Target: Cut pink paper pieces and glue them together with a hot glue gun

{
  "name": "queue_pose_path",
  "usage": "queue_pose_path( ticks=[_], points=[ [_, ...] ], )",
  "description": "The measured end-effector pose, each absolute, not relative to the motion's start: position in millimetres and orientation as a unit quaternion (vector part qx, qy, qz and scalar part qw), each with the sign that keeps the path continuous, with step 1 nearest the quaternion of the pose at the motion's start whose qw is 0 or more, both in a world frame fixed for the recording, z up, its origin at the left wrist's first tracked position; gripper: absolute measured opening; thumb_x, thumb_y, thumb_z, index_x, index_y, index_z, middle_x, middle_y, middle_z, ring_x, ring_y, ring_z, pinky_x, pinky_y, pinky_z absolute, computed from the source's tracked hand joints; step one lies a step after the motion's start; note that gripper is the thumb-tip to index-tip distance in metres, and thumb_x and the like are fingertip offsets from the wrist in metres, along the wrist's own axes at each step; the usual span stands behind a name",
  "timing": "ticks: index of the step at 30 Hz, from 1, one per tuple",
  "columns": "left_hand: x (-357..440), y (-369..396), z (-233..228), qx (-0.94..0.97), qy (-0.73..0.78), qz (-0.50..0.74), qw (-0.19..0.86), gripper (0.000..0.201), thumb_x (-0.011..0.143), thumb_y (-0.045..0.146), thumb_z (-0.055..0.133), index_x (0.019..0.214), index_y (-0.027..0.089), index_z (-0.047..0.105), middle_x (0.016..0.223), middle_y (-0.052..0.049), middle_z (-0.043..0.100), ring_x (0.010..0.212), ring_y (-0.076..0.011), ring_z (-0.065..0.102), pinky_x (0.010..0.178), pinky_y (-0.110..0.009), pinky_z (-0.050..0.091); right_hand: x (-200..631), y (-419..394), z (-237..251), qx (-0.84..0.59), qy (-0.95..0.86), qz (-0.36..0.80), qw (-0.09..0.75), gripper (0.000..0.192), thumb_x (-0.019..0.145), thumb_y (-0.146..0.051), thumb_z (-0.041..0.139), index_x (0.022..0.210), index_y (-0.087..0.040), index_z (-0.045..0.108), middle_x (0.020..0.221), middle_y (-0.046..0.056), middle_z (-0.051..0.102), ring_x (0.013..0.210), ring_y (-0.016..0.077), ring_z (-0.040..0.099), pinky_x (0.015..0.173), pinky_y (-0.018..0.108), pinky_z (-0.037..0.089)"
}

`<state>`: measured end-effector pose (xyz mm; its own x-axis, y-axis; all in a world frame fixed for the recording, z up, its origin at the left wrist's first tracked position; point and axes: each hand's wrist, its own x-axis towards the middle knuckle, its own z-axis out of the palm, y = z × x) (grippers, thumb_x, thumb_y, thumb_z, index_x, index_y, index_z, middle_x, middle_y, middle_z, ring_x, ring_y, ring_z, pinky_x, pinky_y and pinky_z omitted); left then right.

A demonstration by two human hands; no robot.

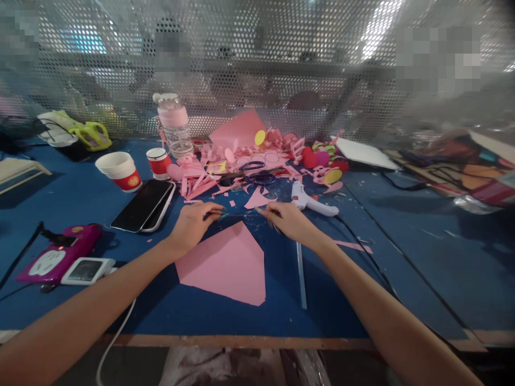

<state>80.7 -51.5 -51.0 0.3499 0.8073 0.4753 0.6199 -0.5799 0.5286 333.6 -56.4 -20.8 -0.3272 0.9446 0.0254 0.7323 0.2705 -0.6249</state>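
- Perforated metal panel (261,80) across the back; shapes behind it hard to make out, patches pixelated.
- Blue table (322,321) below, with both forearms reaching in over its near edge, cut off by the frame at bottom left and bottom right.
- Pile of pink scraps (197,174) beyond both hands; dark loops in it, too cluttered to sort out.
- Pink sheet (227,262) flat on the table, nearer the body than the fingertips, between the forearms; left corner partly covered by the left wrist, no fingers on it.
- Right hand (287,219) angled inward, back of hand up, fingers curled, thumb and index close together; pinching or not, cannot tell.
- Left hand (197,219) facing it across a gap, fingers bent, thumb and index tips close together; grip unclear at this size.
- White glue gun (311,201) just beyond the right knuckles, contact unclear; cord partly hidden by the right forearm.
- Translucent strip (301,276) right of the sheet, far end lost under the right hand.
- Curved pink scrap (258,198) just past the right fingertips.
- Thin strand (241,215) between the two sets of fingertips, very faint, ends unreadable.
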Motion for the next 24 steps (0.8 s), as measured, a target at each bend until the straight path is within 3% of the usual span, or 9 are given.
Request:
queue_pose_path(
  ticks=[5,11,15,24],
  points=[
    [81,-53,-41,0.809,0.447,0.349,0.155,0.020,0.079,0.014,0.065,0.098,0.018,0.063,0.086,-0.003,0.073,0.084,-0.0188,0.069,0.080,-0.034,0.053,331,-55,-25,-0.557,-0.766,0.265,0.183,0.037,0.090,-0.031,0.044,0.055,-0.018,0.046,0.047,-0.002,0.053,0.044,0.0102,0.049,0.054,0.023,0.034],
    [81,-58,-32,0.833,0.442,0.288,0.168,0.065,0.062,0.031,0.081,0.119,0.019,0.052,0.123,-0.010,0.061,0.116,-0.0274,0.055,0.095,-0.042,0.046,330,-56,-26,-0.585,-0.757,0.245,0.157,0.038,0.088,-0.025,0.045,0.051,-0.018,0.049,0.042,-0.001,0.051,0.044,0.0114,0.049,0.053,0.024,0.033],
    [82,-59,-40,0.839,0.448,0.252,0.181,0.092,0.057,0.043,0.081,0.134,0.018,0.035,0.128,-0.013,0.057,0.123,-0.0298,0.048,0.099,-0.045,0.041,330,-57,-26,-0.596,-0.755,0.227,0.150,0.039,0.088,-0.028,0.046,0.050,-0.018,0.051,0.045,0.000,0.053,0.045,0.0118,0.050,0.053,0.024,0.032],
    [87,-69,-50,0.847,0.459,0.211,0.166,0.100,0.070,0.045,0.072,0.145,0.019,0.011,0.135,-0.015,0.050,0.126,-0.0303,0.045,0.096,-0.043,0.043,332,-60,-23,-0.619,-0.737,0.238,0.132,0.041,0.089,-0.033,0.045,0.051,-0.019,0.048,0.041,0.000,0.052,0.043,0.0124,0.050,0.051,0.024,0.032]
  ],
)
